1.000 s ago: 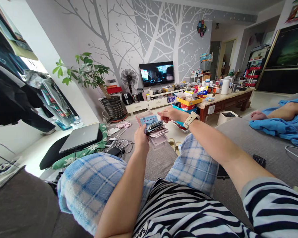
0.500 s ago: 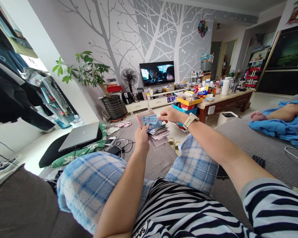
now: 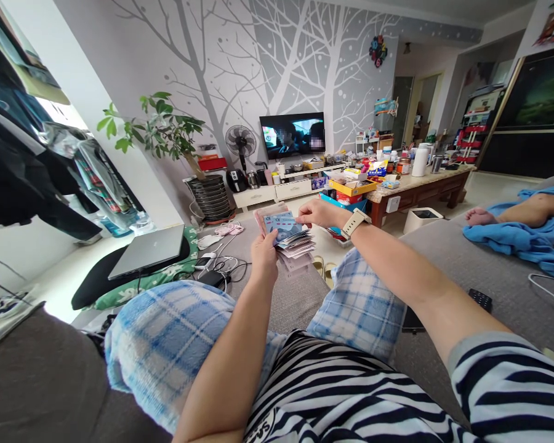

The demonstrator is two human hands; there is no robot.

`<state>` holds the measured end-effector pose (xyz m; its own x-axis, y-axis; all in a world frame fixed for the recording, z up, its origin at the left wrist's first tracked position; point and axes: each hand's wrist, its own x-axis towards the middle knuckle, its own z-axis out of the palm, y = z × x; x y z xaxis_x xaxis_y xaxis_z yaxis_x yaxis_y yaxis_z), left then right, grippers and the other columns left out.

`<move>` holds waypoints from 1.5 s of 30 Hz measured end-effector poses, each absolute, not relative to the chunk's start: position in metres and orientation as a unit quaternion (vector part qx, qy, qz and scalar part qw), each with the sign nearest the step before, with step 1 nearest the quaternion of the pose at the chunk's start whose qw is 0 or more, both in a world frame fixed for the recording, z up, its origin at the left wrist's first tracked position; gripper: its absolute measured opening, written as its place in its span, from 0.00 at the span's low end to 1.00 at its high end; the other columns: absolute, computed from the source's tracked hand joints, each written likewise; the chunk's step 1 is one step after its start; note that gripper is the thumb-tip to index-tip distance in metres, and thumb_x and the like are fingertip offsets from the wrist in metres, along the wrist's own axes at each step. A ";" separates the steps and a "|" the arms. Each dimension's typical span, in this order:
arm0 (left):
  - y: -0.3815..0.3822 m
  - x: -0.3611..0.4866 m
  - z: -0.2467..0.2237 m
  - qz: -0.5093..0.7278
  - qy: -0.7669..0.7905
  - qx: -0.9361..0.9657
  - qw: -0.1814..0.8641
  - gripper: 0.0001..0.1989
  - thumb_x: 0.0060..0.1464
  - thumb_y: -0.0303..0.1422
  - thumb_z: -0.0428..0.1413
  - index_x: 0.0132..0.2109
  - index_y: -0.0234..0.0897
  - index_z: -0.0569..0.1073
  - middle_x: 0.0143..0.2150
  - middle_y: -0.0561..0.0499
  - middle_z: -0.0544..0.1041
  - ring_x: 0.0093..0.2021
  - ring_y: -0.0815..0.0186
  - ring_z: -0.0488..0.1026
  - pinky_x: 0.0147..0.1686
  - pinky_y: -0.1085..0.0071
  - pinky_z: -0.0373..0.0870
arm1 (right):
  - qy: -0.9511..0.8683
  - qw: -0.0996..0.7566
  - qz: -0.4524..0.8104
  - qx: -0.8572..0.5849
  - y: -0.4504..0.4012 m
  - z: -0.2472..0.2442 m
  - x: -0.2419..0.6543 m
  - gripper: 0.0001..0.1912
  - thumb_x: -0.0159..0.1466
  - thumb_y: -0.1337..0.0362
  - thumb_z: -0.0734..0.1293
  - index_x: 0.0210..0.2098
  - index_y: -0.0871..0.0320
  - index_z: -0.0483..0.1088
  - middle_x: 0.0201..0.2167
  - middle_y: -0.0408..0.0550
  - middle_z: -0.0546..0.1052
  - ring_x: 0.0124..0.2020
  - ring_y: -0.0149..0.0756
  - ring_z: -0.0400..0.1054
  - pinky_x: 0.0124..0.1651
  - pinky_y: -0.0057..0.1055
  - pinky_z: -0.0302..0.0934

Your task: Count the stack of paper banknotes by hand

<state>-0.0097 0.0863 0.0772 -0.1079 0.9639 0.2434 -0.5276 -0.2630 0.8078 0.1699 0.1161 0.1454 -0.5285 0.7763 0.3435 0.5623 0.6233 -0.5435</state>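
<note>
Sheaf of fanned paper slips (image 3: 296, 245) topped by a blue card (image 3: 281, 225), held above plaid shorts (image 3: 357, 307) in the narrow, closed grip of the left hand (image 3: 263, 258); right hand (image 3: 322, 213) in a wide, flat-fingered grip, fingertips (image 3: 301, 220) at the card's upper edge.

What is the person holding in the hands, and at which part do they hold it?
The left hand holds a fanned stack of cards and papers by its lower left side. The right hand seems only to touch the stack's upper edge.
</note>
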 end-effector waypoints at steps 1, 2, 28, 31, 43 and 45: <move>0.086 -0.009 0.078 0.693 0.279 0.392 0.536 0.14 0.39 0.32 0.61 0.37 0.34 0.76 0.35 0.47 0.79 0.39 0.59 0.76 0.42 0.64 0.70 | -0.854 0.287 0.184 -0.393 0.116 0.146 0.170 0.15 0.59 0.58 0.64 0.23 0.64 0.69 0.19 0.43 0.71 0.20 0.24 0.56 0.26 0.25 0.48; 0.085 -0.009 0.078 0.698 0.282 0.390 0.531 0.13 0.40 0.32 0.61 0.37 0.34 0.76 0.35 0.47 0.79 0.39 0.60 0.76 0.42 0.65 0.69 | -0.854 0.288 0.182 -0.393 0.115 0.146 0.170 0.15 0.59 0.58 0.64 0.23 0.63 0.69 0.19 0.43 0.71 0.20 0.24 0.56 0.26 0.25 0.48; 0.084 -0.010 0.081 0.726 0.290 0.368 0.503 0.11 0.44 0.33 0.60 0.38 0.37 0.76 0.34 0.51 0.77 0.39 0.63 0.75 0.41 0.67 0.69 | -0.832 0.350 0.244 -0.354 0.108 0.151 0.168 0.18 0.57 0.54 0.66 0.23 0.64 0.69 0.18 0.41 0.68 0.22 0.24 0.54 0.27 0.27 0.47; 0.085 -0.010 0.080 0.728 0.295 0.363 0.502 0.11 0.43 0.34 0.60 0.36 0.36 0.76 0.32 0.51 0.77 0.38 0.62 0.74 0.41 0.67 0.69 | -0.822 0.358 0.279 -0.344 0.109 0.151 0.169 0.17 0.56 0.54 0.67 0.23 0.63 0.69 0.17 0.39 0.65 0.21 0.24 0.52 0.26 0.27 0.45; 0.091 -0.012 0.076 0.723 0.298 0.362 0.508 0.11 0.40 0.36 0.61 0.31 0.33 0.74 0.32 0.49 0.76 0.35 0.63 0.72 0.39 0.66 0.69 | -0.796 0.367 0.357 -0.322 0.112 0.149 0.170 0.13 0.52 0.58 0.70 0.26 0.64 0.71 0.17 0.38 0.65 0.19 0.23 0.53 0.24 0.26 0.47; 0.092 -0.012 0.075 0.721 0.295 0.365 0.510 0.11 0.40 0.35 0.61 0.32 0.33 0.74 0.32 0.49 0.76 0.34 0.63 0.72 0.39 0.65 0.69 | -0.789 0.372 0.372 -0.318 0.112 0.149 0.169 0.11 0.52 0.60 0.70 0.27 0.64 0.71 0.17 0.38 0.65 0.19 0.23 0.53 0.24 0.26 0.48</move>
<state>-0.0122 0.0923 0.0754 -0.2132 0.9505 0.2261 -0.5203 -0.3063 0.7972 0.1693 0.1118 0.1494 -0.5200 0.7788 0.3508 0.2253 0.5212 -0.8232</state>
